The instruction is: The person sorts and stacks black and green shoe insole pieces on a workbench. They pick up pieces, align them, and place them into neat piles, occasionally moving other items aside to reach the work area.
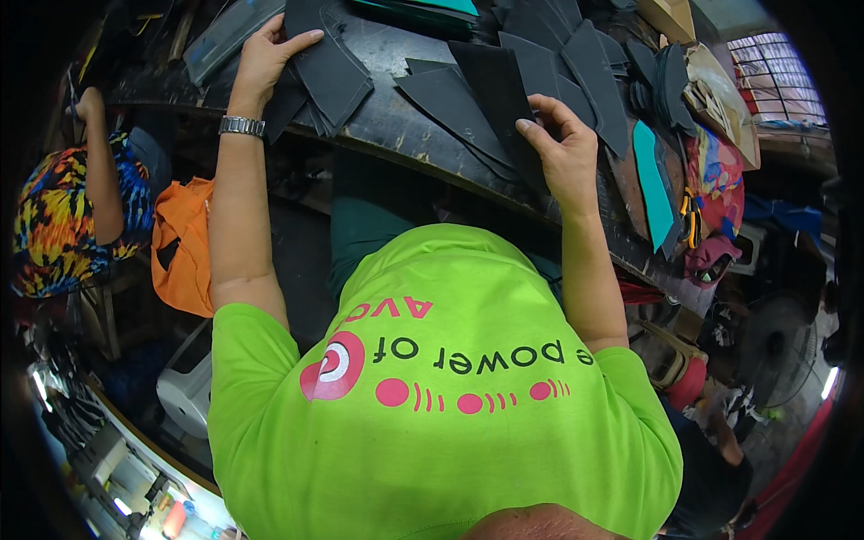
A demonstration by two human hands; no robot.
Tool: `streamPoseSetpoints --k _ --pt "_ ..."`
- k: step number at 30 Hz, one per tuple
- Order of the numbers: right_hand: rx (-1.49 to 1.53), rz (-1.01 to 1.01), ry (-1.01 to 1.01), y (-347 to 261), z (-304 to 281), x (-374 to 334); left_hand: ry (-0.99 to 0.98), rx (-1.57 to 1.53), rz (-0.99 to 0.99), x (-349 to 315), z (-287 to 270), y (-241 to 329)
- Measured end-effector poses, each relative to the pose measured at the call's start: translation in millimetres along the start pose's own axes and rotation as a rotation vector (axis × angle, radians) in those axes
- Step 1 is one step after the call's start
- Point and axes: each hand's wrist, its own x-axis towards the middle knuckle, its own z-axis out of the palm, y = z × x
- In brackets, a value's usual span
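Observation:
My left hand (263,67) is at a pile of cut black sheet pieces (331,81) on the dark worktable (387,121). Its thumb stretches over their edge, apart from the fingers. A long black cut piece (490,90) is raised at a slant, its right edge pinched between the thumb and fingers of my right hand (565,148). Under and beside it, wide black pieces (445,103) lie fanned out near the table's front edge. More black pieces (589,76) overlap just beyond my right hand.
Teal sheets (423,7) are stacked at the far edge; a teal strip (652,184) lies at the right. Yellow-handled scissors (691,216) sit by a colourful bag (715,166). Orange cloth (183,243) hangs at left, near another person (85,211). A fan (778,351) stands right.

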Motion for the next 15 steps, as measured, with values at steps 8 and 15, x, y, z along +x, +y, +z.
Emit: streamPoseSetpoints --k 8,15 --pt "0.292 -0.069 0.037 -11 0 -1 0.085 -0.106 0.004 -2 6 12" --pt "0.046 -0.409 0.064 -39 -38 -3 -0.036 -0.719 0.093 -34 14 75"
